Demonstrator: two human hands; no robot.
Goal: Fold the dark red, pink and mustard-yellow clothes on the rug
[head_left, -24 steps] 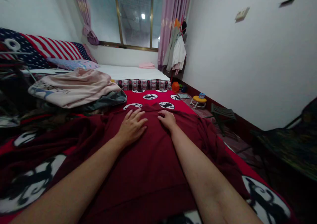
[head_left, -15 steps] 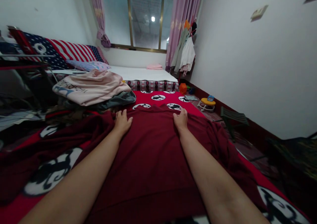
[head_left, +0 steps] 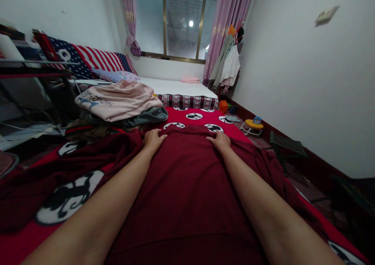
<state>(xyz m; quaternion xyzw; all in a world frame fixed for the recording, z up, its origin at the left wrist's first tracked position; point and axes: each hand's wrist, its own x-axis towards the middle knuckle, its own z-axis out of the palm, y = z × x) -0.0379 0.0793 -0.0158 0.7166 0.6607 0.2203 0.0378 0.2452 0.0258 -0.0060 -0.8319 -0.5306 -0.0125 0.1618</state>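
A maroon long-sleeved top point(head_left: 187, 190) lies spread out in front of me, its collar end away from me and its sleeves reaching out to both sides. My left hand point(head_left: 154, 140) is closed on its far edge at the left shoulder, fingers curled over the cloth. At the right shoulder my right hand point(head_left: 220, 141) pinches the same edge, thumb pointing inward. Some fingertips of both hands are hidden by the fabric. Under the top is a red cover point(head_left: 202, 118) with black-and-white round figures.
A pile with a pink sweatshirt point(head_left: 120, 101) on top sits beyond my left hand. A white-topped bed point(head_left: 170, 87) stands below the window. To the right are a yellow stool point(head_left: 253, 124) and a dark folding stool point(head_left: 288, 144). A side table point(head_left: 35, 75) is at left.
Both hands have closed more tightly on the top's shoulder edge; the left fingers were more spread before. The view has turned slightly left, so the room appears shifted right.
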